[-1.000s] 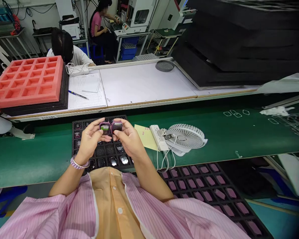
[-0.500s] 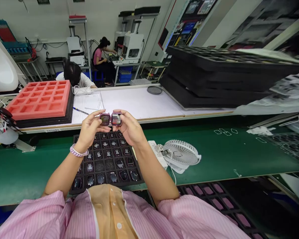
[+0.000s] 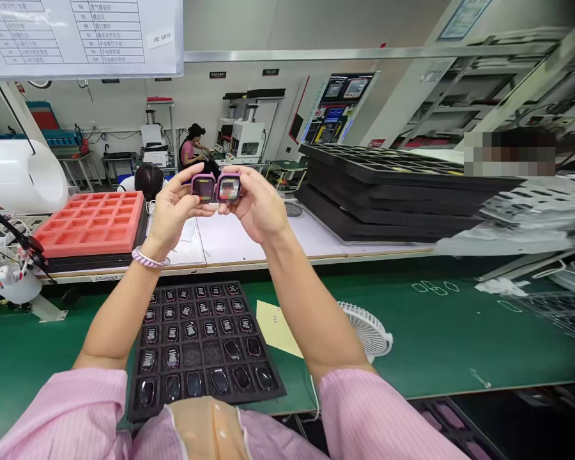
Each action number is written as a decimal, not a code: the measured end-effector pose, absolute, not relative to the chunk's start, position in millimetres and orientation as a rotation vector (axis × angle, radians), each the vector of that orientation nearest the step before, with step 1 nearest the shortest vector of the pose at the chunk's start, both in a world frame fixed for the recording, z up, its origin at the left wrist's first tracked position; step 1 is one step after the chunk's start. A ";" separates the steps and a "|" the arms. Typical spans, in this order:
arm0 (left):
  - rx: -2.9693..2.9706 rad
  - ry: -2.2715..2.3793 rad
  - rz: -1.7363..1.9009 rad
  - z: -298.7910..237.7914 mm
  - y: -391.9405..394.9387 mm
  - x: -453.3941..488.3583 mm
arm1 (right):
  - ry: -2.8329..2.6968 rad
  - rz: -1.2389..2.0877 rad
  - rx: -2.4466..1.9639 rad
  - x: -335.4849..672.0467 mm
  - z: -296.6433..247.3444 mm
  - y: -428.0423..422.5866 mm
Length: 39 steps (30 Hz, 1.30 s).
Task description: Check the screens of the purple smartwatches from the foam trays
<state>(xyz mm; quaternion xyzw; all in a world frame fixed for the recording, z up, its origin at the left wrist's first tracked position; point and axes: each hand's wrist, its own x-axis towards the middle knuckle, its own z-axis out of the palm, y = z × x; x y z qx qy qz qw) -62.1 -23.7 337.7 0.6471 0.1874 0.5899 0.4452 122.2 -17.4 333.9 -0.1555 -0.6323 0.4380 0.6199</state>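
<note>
Pink watch cases (image 3: 204, 188) side by side; black tray (image 3: 192, 355) seemingly part-full.

Two watch cases (image 3: 204, 188), one fan (image 3: 368, 329)

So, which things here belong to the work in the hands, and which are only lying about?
In hand: left hand holding the left pink watch case; right hand holding the right pink watch case; black tray of parts below them.
Lying about: white fan; yellow paper; red foam tray; stack of black trays; white roll.
</note>
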 end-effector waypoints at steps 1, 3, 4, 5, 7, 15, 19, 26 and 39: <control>1.644 0.438 1.474 341.7 -21.2 -61.6 | -1.482 0.983 -0.356 123.6 339.1 -15.2; 1.719 0.388 1.500 348.4 -16.2 -60.6 | -1.530 0.940 -0.361 126.9 348.3 -12.3; 1.752 0.365 1.512 351.2 -13.6 -60.1 | -1.550 0.922 -0.361 128.6 352.2 -11.5; 1.781 0.342 1.524 353.6 -11.2 -59.8 | -1.567 0.907 -0.356 130.2 355.5 -10.9; 1.834 0.304 1.539 357.5 -7.0 -59.2 | -1.594 0.883 -0.338 133.2 360.7 -10.8; 1.800 0.353 1.624 367.7 -18.7 -52.1 | -1.559 0.860 -0.411 131.6 371.3 -24.9; 1.712 0.419 1.660 372.6 -28.9 -48.9 | -1.501 0.874 -0.467 126.4 375.9 -33.8; 1.776 0.432 1.645 377.6 -30.2 -49.9 | -1.516 0.857 -0.432 126.6 380.0 -36.4; 1.707 0.459 1.602 366.6 -19.3 -46.0 | -1.522 0.889 -0.437 129.6 365.2 -18.7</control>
